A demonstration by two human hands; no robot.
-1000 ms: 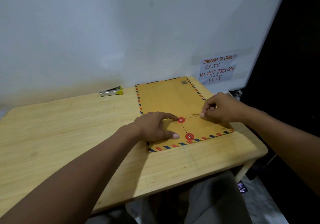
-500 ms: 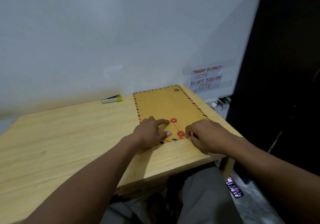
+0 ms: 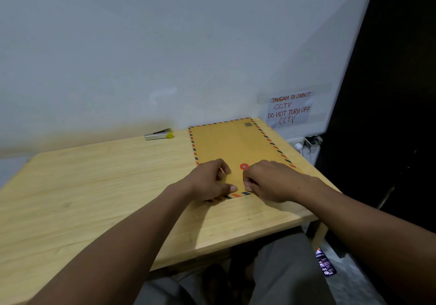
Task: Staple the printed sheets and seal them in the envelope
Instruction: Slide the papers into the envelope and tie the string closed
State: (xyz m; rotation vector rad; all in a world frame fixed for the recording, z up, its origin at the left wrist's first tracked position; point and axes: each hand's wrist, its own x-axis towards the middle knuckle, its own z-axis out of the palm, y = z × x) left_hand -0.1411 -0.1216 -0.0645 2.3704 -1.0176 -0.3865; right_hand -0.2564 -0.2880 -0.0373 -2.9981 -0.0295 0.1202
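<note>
Your left hand (image 3: 210,181) presses flat on the near left corner of the brown envelope (image 3: 236,149), fingers now curled where half a second ago they lay spread. Your right hand (image 3: 269,182) has closed in over the near red disc, which it now hides, its fingertips pinched together; whether they grip the string you cannot tell. The far red disc (image 3: 244,166) shows between your hands. The envelope lies unmoved on the wooden table (image 3: 94,186). Beyond your left hand, near the wall, sits the stapler (image 3: 159,134). Beyond your right, a handwritten CCTV note (image 3: 289,109) hangs on the pale wall (image 3: 165,45).
</note>
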